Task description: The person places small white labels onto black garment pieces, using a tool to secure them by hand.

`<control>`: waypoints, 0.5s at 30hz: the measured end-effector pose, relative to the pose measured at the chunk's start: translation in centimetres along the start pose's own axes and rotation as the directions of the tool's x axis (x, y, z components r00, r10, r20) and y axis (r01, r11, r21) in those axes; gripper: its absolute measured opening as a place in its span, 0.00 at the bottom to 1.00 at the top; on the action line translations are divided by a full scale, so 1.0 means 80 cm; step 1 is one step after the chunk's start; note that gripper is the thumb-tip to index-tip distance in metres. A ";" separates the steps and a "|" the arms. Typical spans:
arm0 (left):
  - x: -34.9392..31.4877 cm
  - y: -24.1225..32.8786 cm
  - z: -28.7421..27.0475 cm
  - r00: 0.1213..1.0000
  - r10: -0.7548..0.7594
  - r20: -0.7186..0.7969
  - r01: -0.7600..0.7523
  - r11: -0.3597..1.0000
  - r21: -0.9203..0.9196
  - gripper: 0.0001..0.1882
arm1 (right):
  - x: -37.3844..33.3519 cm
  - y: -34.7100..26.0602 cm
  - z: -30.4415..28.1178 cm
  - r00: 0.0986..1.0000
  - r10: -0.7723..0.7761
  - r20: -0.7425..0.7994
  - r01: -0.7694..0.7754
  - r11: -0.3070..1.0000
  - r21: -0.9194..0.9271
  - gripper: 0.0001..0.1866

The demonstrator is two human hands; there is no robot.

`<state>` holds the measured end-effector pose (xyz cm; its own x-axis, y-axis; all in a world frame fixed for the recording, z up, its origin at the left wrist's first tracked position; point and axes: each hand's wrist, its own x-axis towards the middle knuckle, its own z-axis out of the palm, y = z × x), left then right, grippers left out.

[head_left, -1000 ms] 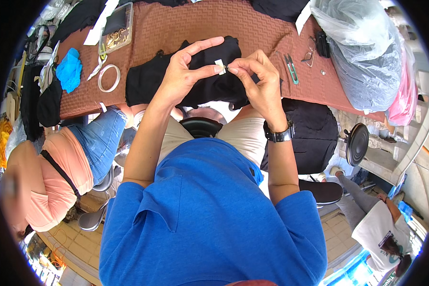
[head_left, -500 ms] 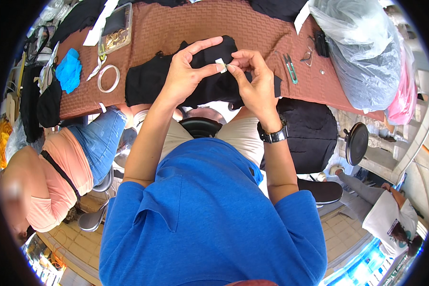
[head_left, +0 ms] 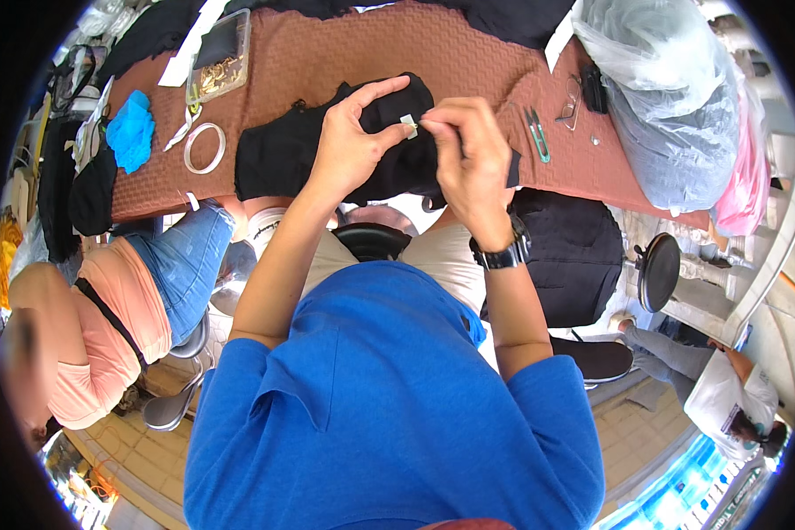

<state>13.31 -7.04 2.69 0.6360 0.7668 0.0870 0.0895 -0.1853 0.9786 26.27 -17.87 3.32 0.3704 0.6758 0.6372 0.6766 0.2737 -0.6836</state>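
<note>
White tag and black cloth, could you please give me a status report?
Left hand, thumb at white tag. Right hand close beside it, fingertips drawn together. Black cloth beneath both hands. Thumb partly covers tag.

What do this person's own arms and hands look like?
The left hand and right hand wear no gloves. A chunky black wristwatch circles the right wrist; the left wrist is bare. The short blue fabric sleeves have plain hems and leave both forearms uncovered.
</note>
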 end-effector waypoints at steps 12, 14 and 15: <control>0.007 -0.037 -0.009 0.995 -0.016 -0.099 0.028 0.993 0.119 0.29 | 0.028 -0.100 -0.100 0.969 -0.035 -0.244 0.166 0.824 0.542 0.04; 0.008 -0.025 -0.009 0.998 -0.015 -0.060 0.018 0.999 0.049 0.29 | 0.023 -0.094 -0.093 0.982 0.026 -0.185 0.053 0.909 0.414 0.04; 0.007 -0.016 -0.011 0.999 -0.018 -0.027 0.018 1.000 -0.013 0.29 | 0.021 -0.101 -0.089 0.950 0.289 -0.115 -0.232 0.906 0.354 0.04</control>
<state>12.88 -5.89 1.68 0.6132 0.7864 0.0744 0.0910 -0.1639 0.9823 25.96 -23.80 12.42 0.6206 0.6427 0.4491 0.3011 0.3335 -0.8934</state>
